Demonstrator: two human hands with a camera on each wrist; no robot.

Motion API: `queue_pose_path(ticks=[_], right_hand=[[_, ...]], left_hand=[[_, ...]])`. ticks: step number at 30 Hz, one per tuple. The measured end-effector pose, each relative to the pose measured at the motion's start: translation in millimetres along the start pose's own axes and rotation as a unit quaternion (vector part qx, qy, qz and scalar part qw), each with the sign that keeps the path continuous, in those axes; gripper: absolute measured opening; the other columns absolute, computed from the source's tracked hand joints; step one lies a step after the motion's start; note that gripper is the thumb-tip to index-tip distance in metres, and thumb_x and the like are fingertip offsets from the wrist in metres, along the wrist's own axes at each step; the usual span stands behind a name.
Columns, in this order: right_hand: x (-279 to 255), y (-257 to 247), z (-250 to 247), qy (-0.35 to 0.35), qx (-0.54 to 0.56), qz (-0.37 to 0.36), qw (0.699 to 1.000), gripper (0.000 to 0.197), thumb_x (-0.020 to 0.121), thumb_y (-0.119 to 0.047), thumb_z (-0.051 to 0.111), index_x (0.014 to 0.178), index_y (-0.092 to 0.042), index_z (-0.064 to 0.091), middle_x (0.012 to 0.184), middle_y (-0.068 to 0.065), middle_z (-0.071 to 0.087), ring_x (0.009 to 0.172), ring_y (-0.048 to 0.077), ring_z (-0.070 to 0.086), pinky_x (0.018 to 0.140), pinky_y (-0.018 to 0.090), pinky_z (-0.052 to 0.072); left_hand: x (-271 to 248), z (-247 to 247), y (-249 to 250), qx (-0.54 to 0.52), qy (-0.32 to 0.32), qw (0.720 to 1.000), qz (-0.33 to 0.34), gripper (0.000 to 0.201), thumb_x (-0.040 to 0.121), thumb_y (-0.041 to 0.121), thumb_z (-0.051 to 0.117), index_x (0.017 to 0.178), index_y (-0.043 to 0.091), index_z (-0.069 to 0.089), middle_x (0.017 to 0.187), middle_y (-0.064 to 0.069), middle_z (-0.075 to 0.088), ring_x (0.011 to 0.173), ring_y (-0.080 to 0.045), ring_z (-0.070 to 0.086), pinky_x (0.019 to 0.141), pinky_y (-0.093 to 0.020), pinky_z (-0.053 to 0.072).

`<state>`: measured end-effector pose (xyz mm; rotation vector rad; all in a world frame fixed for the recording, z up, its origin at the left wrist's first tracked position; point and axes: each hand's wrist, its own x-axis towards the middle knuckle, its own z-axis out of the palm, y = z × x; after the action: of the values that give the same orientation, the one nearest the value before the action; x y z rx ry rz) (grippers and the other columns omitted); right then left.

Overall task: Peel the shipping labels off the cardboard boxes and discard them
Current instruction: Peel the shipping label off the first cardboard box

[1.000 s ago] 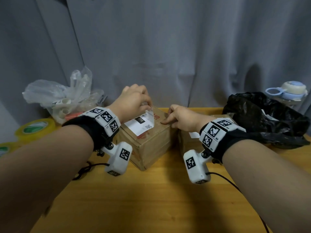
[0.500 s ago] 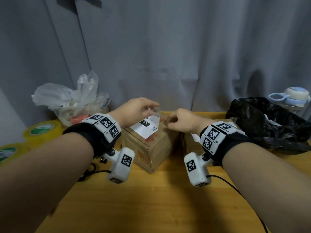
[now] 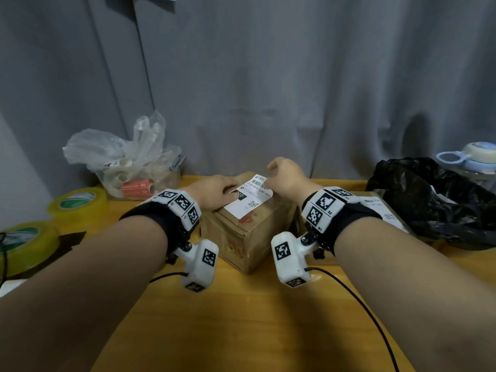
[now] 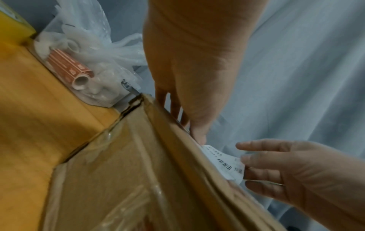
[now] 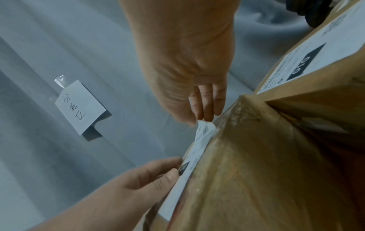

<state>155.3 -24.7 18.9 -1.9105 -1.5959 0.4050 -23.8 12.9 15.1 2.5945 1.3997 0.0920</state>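
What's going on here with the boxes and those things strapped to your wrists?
A person is peeling a shipping label off a cardboard box on a wooden table. The right hand pinches the label's far corner, lifted off the box, while the left hand rests on the box top at the label's near edge. A second labelled box and a black bag sit to the right.

Brown box [image 3: 241, 237], white label [image 3: 248, 200], black bag [image 3: 429, 194].
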Motion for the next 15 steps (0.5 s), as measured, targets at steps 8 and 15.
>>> queue_pose_path(ticks=[8, 15], right_hand=[[-4, 1, 0, -0.028, -0.069, -0.023, 0.997, 0.011, 0.078, -0.023, 0.074, 0.073, -0.017, 0.066, 0.074, -0.009, 0.061, 0.087, 0.015, 0.061, 0.071, 0.025, 0.043], [-10, -5, -5, -0.04, -0.068, -0.072, 0.994, 0.026, 0.08, -0.016, 0.07, 0.104, -0.01, 0.063, 0.091, -0.003, 0.054, 0.086, 0.012, 0.051, 0.072, 0.022, 0.037]], left_hand=[[-4, -10, 12, 0.087, -0.038, 0.995, 0.035, 0.046, 0.092, 0.049, 0.045, 0.137, 0.041, 0.042, 0.101, -0.006, 0.049, 0.099, -0.027, 0.057, 0.093, -0.039, 0.046], [-19, -15, 2, -0.048, -0.081, 0.995, 0.023, 0.05, 0.088, 0.041, 0.06, 0.135, 0.031, 0.049, 0.11, 0.004, 0.049, 0.106, -0.013, 0.049, 0.097, -0.022, 0.035]])
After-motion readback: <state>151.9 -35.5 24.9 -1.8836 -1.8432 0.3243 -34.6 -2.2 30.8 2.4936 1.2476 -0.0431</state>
